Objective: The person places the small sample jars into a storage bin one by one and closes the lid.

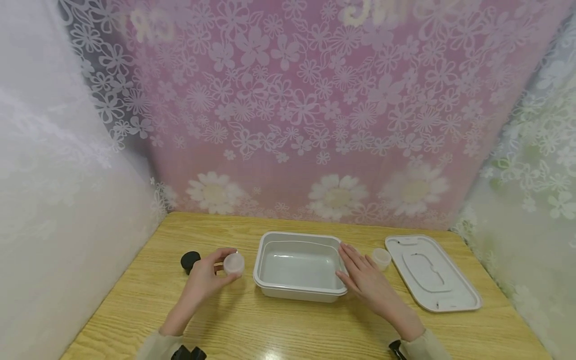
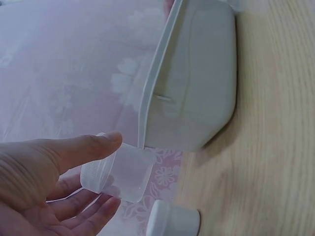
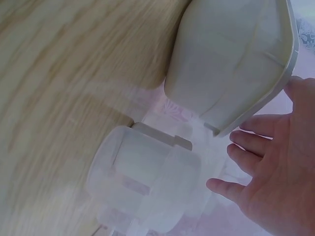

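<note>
"Where's the clear cup [image 1: 234, 264] from your end?"

"I see it just left of the grey tub [image 1: 297, 295], and it looks lifted off the worktop [image 1: 252, 330]. My left hand [image 1: 203, 276] has its grip clamped on it, thumb on 1 side and fingers on the other."

"And the right hand [image 1: 366, 277]?"

"Its fingers are stretched out and lie at the tub's right rim, so that grip is apart, with nothing pinched in it. I'd use it to brace the tub, pressing lightly so the tub doesn't slide."

"Any advice on handling the cup?"

"I'd pinch only as hard as needed, since the thin wall probably flexes. I can't tell whether its top is closed, so I'd hold it level. If it goes over the tub's edge, I'd give that rim plenty of clearance."

"What's close enough to bump?"

"A 2nd cup [image 1: 381, 258] stands between the right hand and the flat lid [image 1: 434, 272], so I'd watch that elbow room. A small dark round thing [image 1: 191, 260] sits just beyond the left hand; I'd avoid swinging the knuckles that way."
</note>
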The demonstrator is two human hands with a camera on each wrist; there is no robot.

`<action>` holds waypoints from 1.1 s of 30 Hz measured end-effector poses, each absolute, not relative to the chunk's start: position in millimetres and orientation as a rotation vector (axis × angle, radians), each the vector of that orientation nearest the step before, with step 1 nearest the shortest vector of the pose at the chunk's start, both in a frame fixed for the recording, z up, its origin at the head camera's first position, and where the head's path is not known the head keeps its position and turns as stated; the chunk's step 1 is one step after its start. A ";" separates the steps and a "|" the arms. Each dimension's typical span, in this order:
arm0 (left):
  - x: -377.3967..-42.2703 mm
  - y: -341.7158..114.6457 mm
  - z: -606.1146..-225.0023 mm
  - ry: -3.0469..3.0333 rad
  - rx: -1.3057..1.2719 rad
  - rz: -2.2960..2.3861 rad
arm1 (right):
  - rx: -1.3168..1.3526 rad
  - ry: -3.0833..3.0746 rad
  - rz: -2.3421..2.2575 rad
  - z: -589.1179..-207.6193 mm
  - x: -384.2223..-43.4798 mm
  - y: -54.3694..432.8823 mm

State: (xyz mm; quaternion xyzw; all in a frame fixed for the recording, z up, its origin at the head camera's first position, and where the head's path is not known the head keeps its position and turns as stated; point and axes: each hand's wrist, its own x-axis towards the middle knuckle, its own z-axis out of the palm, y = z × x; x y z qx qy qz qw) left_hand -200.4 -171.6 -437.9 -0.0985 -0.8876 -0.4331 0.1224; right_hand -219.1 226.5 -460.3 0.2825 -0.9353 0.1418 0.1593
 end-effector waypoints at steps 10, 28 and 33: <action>-209.9 -163.2 -424.0 -2.584 -0.324 -1.290 | 0.806 -2.670 0.338 -458.4 -217.6 226.9; -238.0 -107.2 -417.5 -2.510 -0.475 -1.450 | 0.815 -2.674 0.297 -459.7 -217.3 226.4; -244.1 -86.3 -418.8 -2.520 -0.508 -1.446 | 0.812 -2.673 0.290 -459.5 -217.0 226.6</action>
